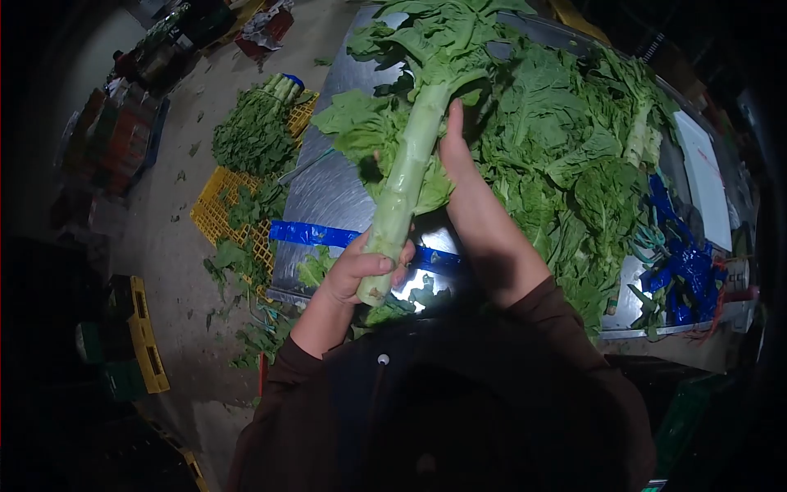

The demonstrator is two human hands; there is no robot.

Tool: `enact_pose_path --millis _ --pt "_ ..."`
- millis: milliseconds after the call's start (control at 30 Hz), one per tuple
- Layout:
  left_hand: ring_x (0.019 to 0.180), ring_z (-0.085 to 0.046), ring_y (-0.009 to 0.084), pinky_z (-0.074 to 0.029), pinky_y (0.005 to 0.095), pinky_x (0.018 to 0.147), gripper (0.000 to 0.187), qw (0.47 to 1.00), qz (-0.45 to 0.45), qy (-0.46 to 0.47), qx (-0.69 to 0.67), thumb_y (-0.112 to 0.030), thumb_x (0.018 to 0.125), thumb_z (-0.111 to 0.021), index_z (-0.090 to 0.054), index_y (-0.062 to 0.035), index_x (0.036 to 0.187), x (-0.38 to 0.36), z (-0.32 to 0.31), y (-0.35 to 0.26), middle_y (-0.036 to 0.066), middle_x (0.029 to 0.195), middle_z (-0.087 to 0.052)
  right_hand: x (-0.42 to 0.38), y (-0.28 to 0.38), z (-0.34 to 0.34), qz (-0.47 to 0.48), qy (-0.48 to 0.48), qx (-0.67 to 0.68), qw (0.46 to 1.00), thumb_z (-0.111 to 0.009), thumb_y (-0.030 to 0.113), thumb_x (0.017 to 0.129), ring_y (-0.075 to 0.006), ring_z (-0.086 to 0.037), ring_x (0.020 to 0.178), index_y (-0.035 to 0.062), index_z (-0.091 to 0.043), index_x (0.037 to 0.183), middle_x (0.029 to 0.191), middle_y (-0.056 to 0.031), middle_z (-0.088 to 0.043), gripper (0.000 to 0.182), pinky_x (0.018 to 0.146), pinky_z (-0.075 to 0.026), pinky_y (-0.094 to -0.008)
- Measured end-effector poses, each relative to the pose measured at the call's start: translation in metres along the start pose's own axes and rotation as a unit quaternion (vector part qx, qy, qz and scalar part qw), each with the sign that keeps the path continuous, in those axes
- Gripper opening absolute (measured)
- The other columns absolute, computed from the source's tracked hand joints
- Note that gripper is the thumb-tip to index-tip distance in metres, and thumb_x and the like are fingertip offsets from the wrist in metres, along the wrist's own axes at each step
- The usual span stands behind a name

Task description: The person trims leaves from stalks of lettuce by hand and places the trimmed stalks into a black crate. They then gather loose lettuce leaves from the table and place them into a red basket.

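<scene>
Head view, as I see it: my left hand [361, 275] grips the base of a long pale-green leafy stalk [406, 176]; my right hand [459, 164] rests flat against it. Beneath: shiny steel table [328, 197], blue tape strip [307, 234], heaped loose green leaves [566, 156].

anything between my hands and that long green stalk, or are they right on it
Nothing visible is in the way. The left hand is wrapped around the cut base of the lettuce stalk, and the right hand lies flat along its upper side. Both touch it directly above the metal table.
</scene>
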State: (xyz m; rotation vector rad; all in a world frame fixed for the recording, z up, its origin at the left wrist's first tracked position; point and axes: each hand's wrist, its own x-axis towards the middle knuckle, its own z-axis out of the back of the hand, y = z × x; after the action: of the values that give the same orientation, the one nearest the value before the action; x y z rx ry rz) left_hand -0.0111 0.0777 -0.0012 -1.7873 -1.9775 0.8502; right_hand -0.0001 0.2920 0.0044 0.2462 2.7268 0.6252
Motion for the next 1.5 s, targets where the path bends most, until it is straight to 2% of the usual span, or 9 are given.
enact_pose_path --millis 300,500,700,800,1000,1133,1200,1367,1500 --pt "0.064 -0.055 0.0161 -0.046 0.0269 0.058 0.066 0.997 0.029 0.069 -0.024 -0.012 0.069 -0.068 -0.038 -0.0022 0.127 0.005 0.007 0.005 0.011 0.094 -0.052 -0.007 0.011 0.008 0.011 0.098 0.071 0.993 -0.033 0.069 0.087 -0.0337 -0.06 0.071 0.0116 -0.053 0.115 0.09 -0.0143 -0.059 0.067 0.056 -0.052 -0.0477" --pt "0.09 -0.059 0.0223 -0.046 0.0322 0.082 0.063 0.872 0.013 -0.181 0.454 -0.02 0.071 -0.071 -0.042 -0.0014 0.124 0.003 0.006 0.008 0.012 0.097 -0.059 -0.008 -0.001 0.001 0.182 -0.141 -0.038 0.972 -0.039 0.049 0.095 -0.0258 -0.06 0.079 0.0065 -0.054 0.113 0.095 -0.0107 -0.06 0.048 0.064 -0.052 -0.0426" --pt "0.086 -0.055 0.0159 -0.045 0.0298 0.079 0.05 0.785 -0.087 -0.321 0.523 -0.016 0.071 -0.071 -0.051 -0.0006 0.114 0.009 -0.012 0.036 0.006 0.094 -0.059 -0.001 -0.006 0.001 0.146 -0.151 -0.057 0.976 -0.032 0.037 0.099 -0.0246 -0.059 0.094 0.0017 -0.052 0.12 0.108 -0.0128 -0.059 0.045 0.076 -0.051 -0.0431" --pt "0.084 -0.06 0.0205 -0.047 0.0327 0.077 0.047 0.776 -0.111 -0.324 0.53 -0.018 0.07 -0.07 -0.052 -0.0022 0.11 0.013 -0.004 0.038 0.009 0.091 -0.062 0.006 -0.01 0.007 0.1 -0.2 0.075 0.972 -0.044 0.032 0.095 -0.0249 -0.06 0.074 0.005 -0.059 0.104 0.09 -0.0111 -0.061 0.032 0.064 -0.053 -0.0426" --pt "0.077 -0.06 0.0167 -0.048 0.0297 0.07 0.04 0.912 -0.089 -0.224 0.333 -0.01 0.072 -0.068 -0.052 -0.0009 0.108 0.015 -0.001 0.033 0.006 0.088 -0.06 0.0 -0.006 0.011 0.096 -0.139 0.068 0.983 -0.039 0.025 0.095 -0.0199 -0.057 0.064 0.0051 -0.058 0.095 0.079 -0.0079 -0.06 0.027 0.056 -0.048 -0.0341" --pt "0.065 -0.057 0.0142 -0.048 0.0268 0.059 0.04 0.951 -0.097 -0.212 0.205 -0.004 0.074 -0.065 -0.05 -0.0012 0.112 0.02 -0.007 0.013 0.006 0.084 -0.058 -0.008 -0.033 0.05 -0.003 0.113 0.18 0.977 -0.05 0.023 0.092 -0.013 -0.05 0.054 0.0092 -0.053 0.083 0.068 -0.0005 -0.055 0.017 0.049 -0.044 -0.0278" --pt "0.061 -0.056 0.0135 -0.047 0.0254 0.056 0.041 0.949 -0.107 -0.22 0.199 -0.003 0.075 -0.063 -0.049 -0.0009 0.113 0.022 -0.001 -0.006 0.006 0.083 -0.058 -0.029 -0.038 0.018 -0.001 -0.073 0.177 0.982 -0.049 0.022 0.092 -0.0105 -0.044 0.048 0.0094 -0.051 0.084 0.065 0.0016 -0.05 0.015 0.044 -0.037 -0.0236" --pt "0.061 -0.055 0.0124 -0.047 0.025 0.055 0.04 0.93 -0.096 -0.268 0.234 -0.004 0.074 -0.064 -0.05 -0.0007 0.111 0.016 0.011 0.0 0.005 0.082 -0.058 -0.042 -0.016 0.007 -0.019 -0.053 -0.025 0.998 -0.048 0.028 0.094 -0.0078 -0.037 0.046 0.01 -0.048 0.088 0.063 0.0035 -0.046 0.019 0.042 -0.029 -0.0229" --pt "0.061 -0.055 0.0111 -0.046 0.0256 0.056 0.039 0.801 -0.13 -0.356 0.464 -0.01 0.073 -0.068 -0.052 0.0002 0.107 0.011 0.04 -0.006 0.004 0.08 -0.058 -0.06 -0.025 0.03 -0.112 -0.037 -0.258 0.959 -0.05 0.036 0.093 -0.0093 -0.041 0.048 0.0106 -0.05 0.088 0.064 0.0019 -0.048 0.026 0.044 -0.034 -0.024"
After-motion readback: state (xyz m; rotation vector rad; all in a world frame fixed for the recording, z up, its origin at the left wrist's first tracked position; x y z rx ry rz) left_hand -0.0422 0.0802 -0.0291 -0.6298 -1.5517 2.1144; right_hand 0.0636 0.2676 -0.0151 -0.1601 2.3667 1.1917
